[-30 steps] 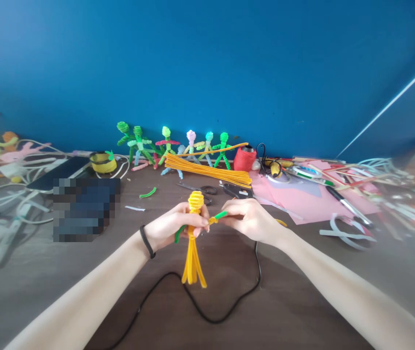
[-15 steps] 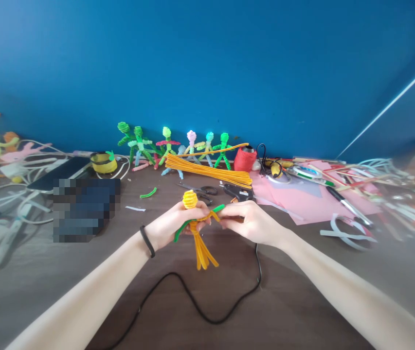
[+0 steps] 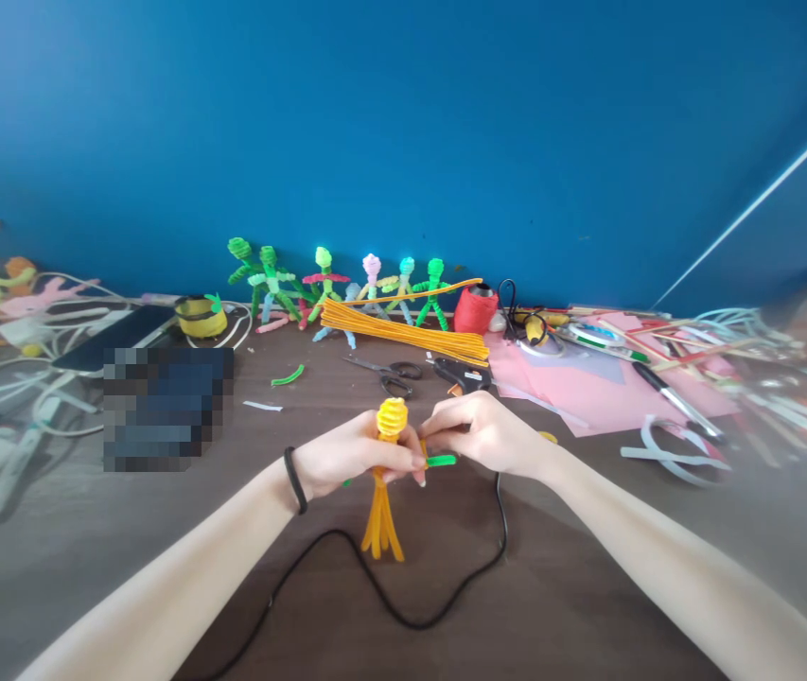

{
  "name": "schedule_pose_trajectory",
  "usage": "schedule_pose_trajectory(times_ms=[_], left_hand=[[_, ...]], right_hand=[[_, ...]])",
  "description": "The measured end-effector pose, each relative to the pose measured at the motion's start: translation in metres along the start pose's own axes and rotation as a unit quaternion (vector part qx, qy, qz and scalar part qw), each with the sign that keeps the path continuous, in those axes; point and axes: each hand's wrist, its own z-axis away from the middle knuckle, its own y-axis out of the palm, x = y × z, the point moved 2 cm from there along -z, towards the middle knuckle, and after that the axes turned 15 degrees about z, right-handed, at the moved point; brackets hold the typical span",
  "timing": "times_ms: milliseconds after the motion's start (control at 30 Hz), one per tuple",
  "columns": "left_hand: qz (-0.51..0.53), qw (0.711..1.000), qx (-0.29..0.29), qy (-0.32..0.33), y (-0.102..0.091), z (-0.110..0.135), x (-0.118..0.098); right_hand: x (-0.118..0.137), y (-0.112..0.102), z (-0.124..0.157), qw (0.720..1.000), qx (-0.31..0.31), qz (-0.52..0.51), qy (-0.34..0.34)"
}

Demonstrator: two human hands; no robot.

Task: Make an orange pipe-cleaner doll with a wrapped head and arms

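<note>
My left hand (image 3: pixel 350 452) is closed around the middle of a pipe-cleaner figure. The figure has a coiled yellow head (image 3: pixel 393 418) above my thumb and a bundle of orange stems (image 3: pixel 380 530) hanging below. A green pipe cleaner (image 3: pixel 442 461) sticks out to the right of my left fingertips. Close beside it, my right hand (image 3: pixel 484 433) pinches an orange pipe cleaner (image 3: pixel 424 454) that bends up by the green one. The rest of that orange strand is mostly hidden by my fingers.
Scissors (image 3: pixel 395 374) and a black glue gun (image 3: pixel 466 374) lie just behind my hands. Farther back rest a bundle of orange pipe cleaners (image 3: pixel 403 329) and several finished figures (image 3: pixel 324 279). Pink paper (image 3: pixel 573 392) spreads to the right; a black cord (image 3: pixel 375 586) curves in front.
The figure and my left hand have moved slightly right and lower. The green end now points level to the right below my right fingers, instead of slanting up. The scissors show more fully.
</note>
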Motion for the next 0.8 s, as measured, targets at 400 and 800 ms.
schedule_pose_trajectory(times_ms=[400,800], left_hand=[[-0.076,0.994,-0.08,0.023,0.004,-0.001,-0.003],[-0.016,0.971,-0.206,0.122,-0.002,0.0,-0.01]], right_hand=[[0.022,-0.006,0.007,0.961,-0.191,0.17,-0.102],[0.024,-0.003,0.009,0.948,-0.22,0.203,-0.111]])
